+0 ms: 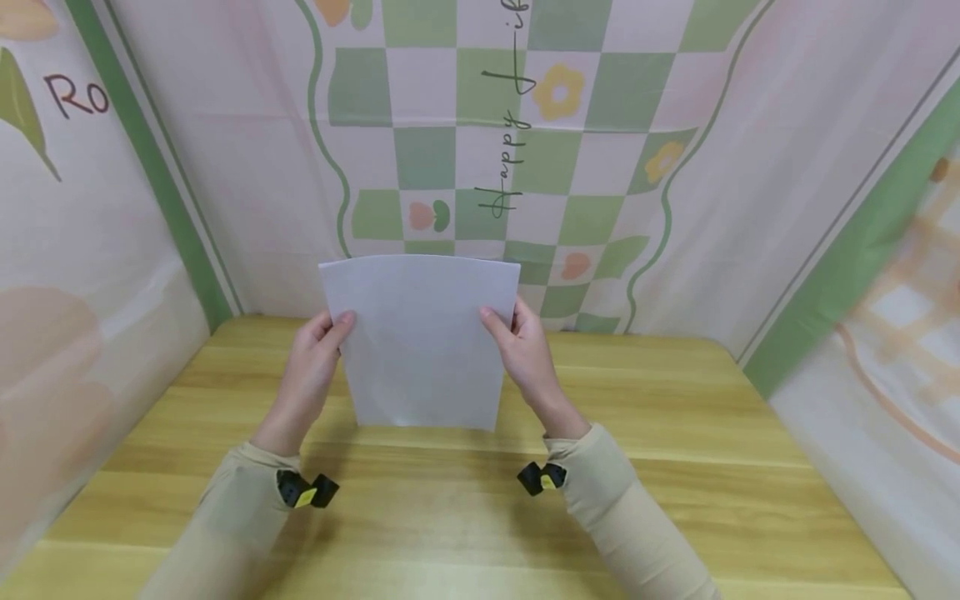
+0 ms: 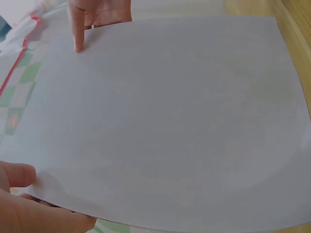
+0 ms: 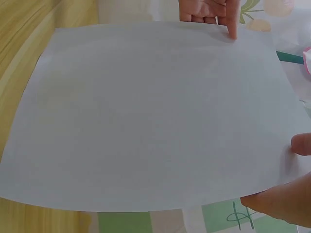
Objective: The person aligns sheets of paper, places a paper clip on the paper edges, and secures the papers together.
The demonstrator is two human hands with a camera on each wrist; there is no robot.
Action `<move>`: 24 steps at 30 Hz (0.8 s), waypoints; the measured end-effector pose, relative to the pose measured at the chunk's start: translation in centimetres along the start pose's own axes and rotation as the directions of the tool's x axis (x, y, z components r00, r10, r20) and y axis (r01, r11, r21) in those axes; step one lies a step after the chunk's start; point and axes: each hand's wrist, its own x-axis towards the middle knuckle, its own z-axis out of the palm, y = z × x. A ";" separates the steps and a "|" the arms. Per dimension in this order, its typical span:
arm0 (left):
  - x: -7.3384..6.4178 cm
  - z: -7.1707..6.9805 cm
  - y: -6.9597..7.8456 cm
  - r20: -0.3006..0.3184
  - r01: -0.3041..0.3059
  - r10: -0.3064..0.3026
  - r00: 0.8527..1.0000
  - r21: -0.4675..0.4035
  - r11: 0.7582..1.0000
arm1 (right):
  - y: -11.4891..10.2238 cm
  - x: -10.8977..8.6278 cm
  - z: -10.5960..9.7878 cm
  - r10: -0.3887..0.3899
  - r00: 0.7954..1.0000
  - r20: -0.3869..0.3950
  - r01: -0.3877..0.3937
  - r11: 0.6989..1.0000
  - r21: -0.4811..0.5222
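Observation:
A blank white sheet of paper (image 1: 423,346) is held up over the table, its top edge bowed slightly. My left hand (image 1: 311,354) pinches its left side, thumb on the near face and fingers behind. On the opposite side my right hand (image 1: 525,350) pinches it the same way. In the left wrist view the paper (image 2: 165,121) fills most of the picture, with the left thumb and fingers (image 2: 43,216) at the lower left. The right wrist view shows the paper (image 3: 150,116) too, with the right fingers (image 3: 282,201) at its lower right corner.
The wood-grain table (image 1: 660,433) spreads beneath both hands. A pale cloth with a green checked pattern (image 1: 487,150) hangs behind its back edge. More printed cloth (image 1: 82,275) hangs at the left and right. Small black wrist cameras (image 1: 307,489) sit on both beige sleeves.

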 end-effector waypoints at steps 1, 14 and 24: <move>0.0 0.1 0.0 -0.007 0.006 -0.006 1.000 -0.002 1.000 | 0.0 0.0 0.0 -0.001 1.000 -0.001 0.001 1.000 0.004; -0.1 0.5 0.0 -0.032 0.010 -0.013 0.999 -0.088 0.996 | 0.0 0.0 0.0 -0.019 1.000 0.005 0.019 1.000 0.017; -0.2 0.4 0.4 -0.022 -0.011 0.009 1.000 -0.098 0.995 | -0.5 0.0 0.1 -0.037 0.999 -0.022 0.038 0.999 0.027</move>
